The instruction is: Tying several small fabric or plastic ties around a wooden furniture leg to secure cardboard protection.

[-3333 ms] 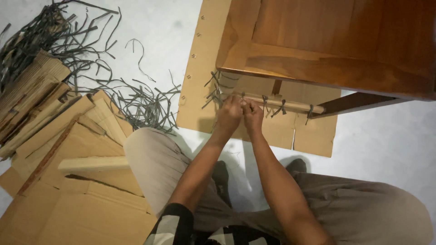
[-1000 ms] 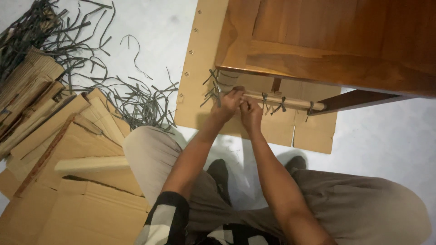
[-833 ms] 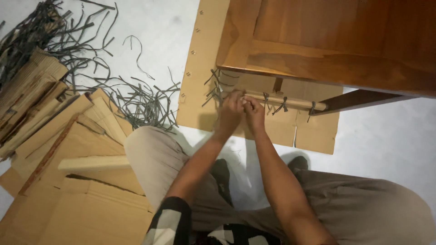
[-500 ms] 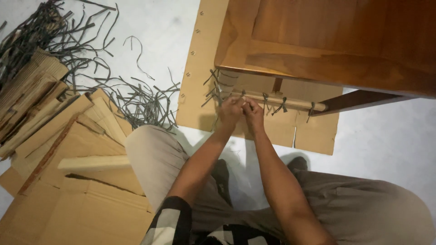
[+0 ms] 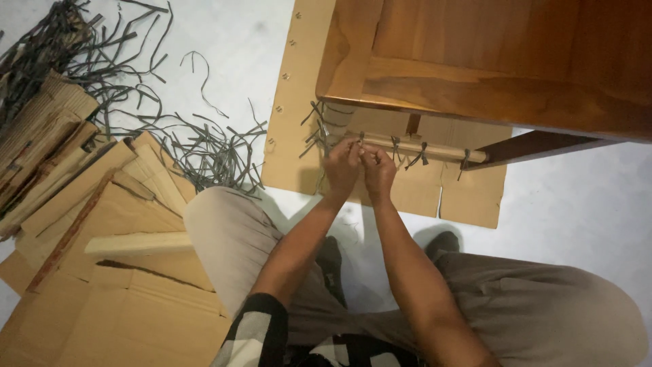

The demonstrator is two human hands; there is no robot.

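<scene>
Hands are working side by side at the cardboard-wrapped rail (image 5: 414,145) under the wooden furniture piece (image 5: 489,61): I am pinching a grey strap (image 5: 358,139) on it with my left hand (image 5: 343,165) and right hand (image 5: 378,171), both clenched. Loose straps (image 5: 204,146) are lying on the floor beside stacked cardboard (image 5: 81,204).

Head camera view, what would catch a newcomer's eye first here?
Both hands, left and right, meet at a pale rod tied with dark strips, just below a big brown wooden panel at top right. At left, cardboard lies stacked beside a tangle of grey strips.
</scene>
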